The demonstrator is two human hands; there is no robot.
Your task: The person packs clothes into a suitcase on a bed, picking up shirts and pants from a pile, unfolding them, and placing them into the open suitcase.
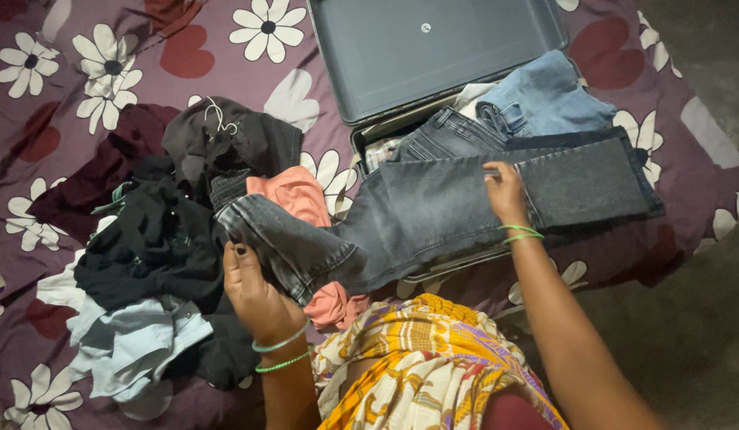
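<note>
A heap of dark and pale clothes (146, 263) lies at the left on the flowered bedsheet (58, 103). The left hand (254, 291) has its fingers clamped on the leg end of the grey jeans (417, 207), which stretch rightward across an open suitcase (433, 48). The right hand (505, 191) presses flat on them, fingers together. Inside the suitcase sit blue jeans (544, 95) and other folded garments.

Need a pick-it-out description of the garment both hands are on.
Start at the open grey suitcase on the floral bedspread. Draped across its lower half lie dark grey jeans, right hand flat on them, left hand gripping one leg. Unlike the light blue jeans behind, they're charcoal.
</note>
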